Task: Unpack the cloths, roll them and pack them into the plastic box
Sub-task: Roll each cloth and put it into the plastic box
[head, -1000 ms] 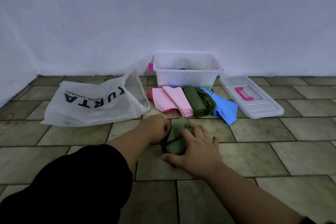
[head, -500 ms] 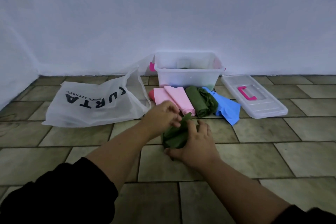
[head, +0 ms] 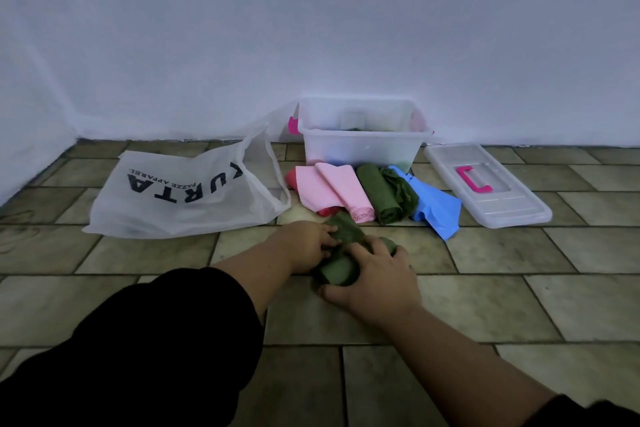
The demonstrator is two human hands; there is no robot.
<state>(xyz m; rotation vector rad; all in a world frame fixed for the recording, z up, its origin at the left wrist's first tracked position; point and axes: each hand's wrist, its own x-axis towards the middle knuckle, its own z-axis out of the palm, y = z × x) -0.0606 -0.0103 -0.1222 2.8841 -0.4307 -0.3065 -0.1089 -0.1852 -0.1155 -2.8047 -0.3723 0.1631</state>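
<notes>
Apt to spring open at the loose far end on any slackening of pressure before the lift; soft fabric, so likely to sag and unroll on the way to the clear plastic box [head: 363, 131]. Could also wind crooked and telescope at one end from uneven pushing left and right. Might bump the pink rolls [head: 334, 189], the dark green roll [head: 377, 194] and the blue cloth [head: 434, 206] lying just ahead, in front of the box.

Pinches the far, upper end of the green cloth [head: 337, 269] with the left grip [head: 306, 246], fingers curled onto it. Clamps the thick near part with the right grip [head: 375, 276], fingers bent over the top, thumb low by the tiled floor [head: 485, 305]. Holds nothing else in either. Keeps the cloth on the floor, partly rolled by the look, near the body and well short of the box. Leaves the lid [head: 485, 191] to the box's right and the white Kurta bag [head: 187, 194] to its left.
</notes>
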